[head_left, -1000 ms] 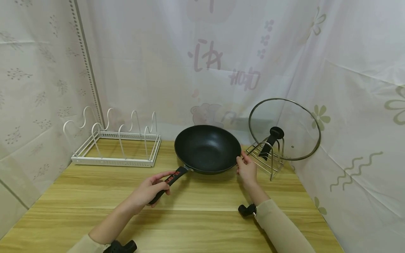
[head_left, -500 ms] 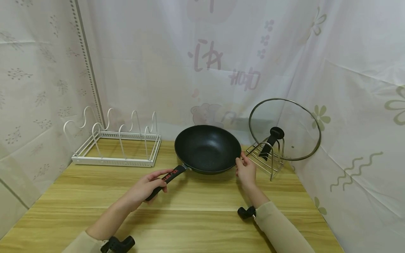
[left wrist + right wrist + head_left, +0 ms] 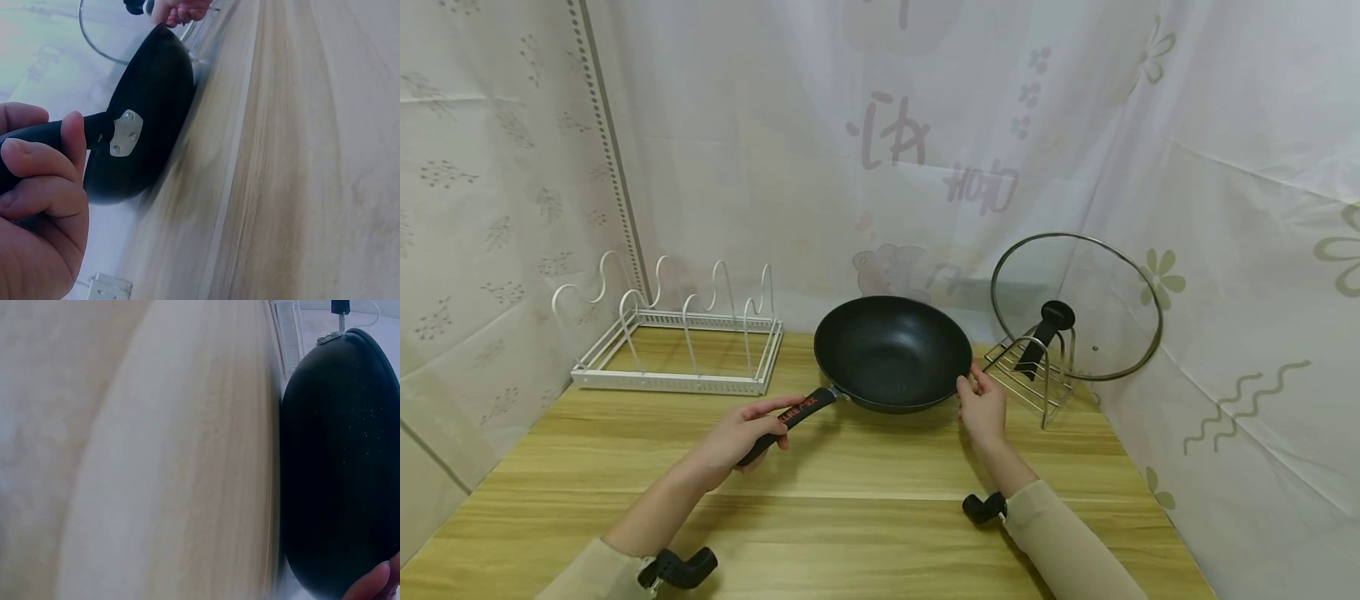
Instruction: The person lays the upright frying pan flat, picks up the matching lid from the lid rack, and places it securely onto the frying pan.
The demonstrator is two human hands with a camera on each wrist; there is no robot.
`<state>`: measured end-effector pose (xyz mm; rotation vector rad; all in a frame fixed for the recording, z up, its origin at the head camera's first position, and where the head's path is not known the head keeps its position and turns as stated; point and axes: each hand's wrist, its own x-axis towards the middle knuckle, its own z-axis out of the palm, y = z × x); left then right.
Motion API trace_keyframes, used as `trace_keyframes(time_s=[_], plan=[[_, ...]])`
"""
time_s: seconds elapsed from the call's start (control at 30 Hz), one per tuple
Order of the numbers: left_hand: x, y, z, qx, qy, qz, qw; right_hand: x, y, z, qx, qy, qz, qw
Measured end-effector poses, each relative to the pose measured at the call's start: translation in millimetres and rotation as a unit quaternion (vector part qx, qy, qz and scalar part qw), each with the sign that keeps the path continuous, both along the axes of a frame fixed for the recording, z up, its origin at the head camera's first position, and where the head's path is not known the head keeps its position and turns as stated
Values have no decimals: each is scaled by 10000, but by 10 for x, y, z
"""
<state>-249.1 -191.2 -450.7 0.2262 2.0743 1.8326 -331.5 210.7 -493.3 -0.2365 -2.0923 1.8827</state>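
A black wok (image 3: 891, 354) sits on the wooden table, its open side tilted toward me. My left hand (image 3: 733, 440) grips its black handle (image 3: 808, 406), which has red lettering and points to the lower left. In the left wrist view the fingers (image 3: 47, 200) curl round the handle near a riveted metal bracket (image 3: 127, 133). At the wok's right edge, my right hand (image 3: 983, 408) pinches the rim with thumb and fingers. The right wrist view shows the dark outer wall of the wok (image 3: 337, 462) with a fingertip (image 3: 370, 582) against it.
A white wire rack (image 3: 677, 383) with curved dividers stands at the back left. To the right, a small metal stand (image 3: 1043, 392) bears an upright glass lid (image 3: 1105, 292) with a black handle. Patterned curtains (image 3: 760, 167) border the table (image 3: 880, 533) behind and at the sides.
The wok's handle has swung left and slightly up with my left hand gripping it, turning the wok a little. My right hand has shifted slightly down and left along the rim.
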Motion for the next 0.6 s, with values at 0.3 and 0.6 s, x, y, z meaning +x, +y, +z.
trace_keyframes(time_s=[0.3, 0.6], plan=[[-61, -51, 12, -115, 38, 84, 9999, 37, -18, 24, 49, -112, -20, 9999], [-139, -109, -9, -183, 8, 63, 9998, 77, -27, 29, 67, -63, 7, 10000]])
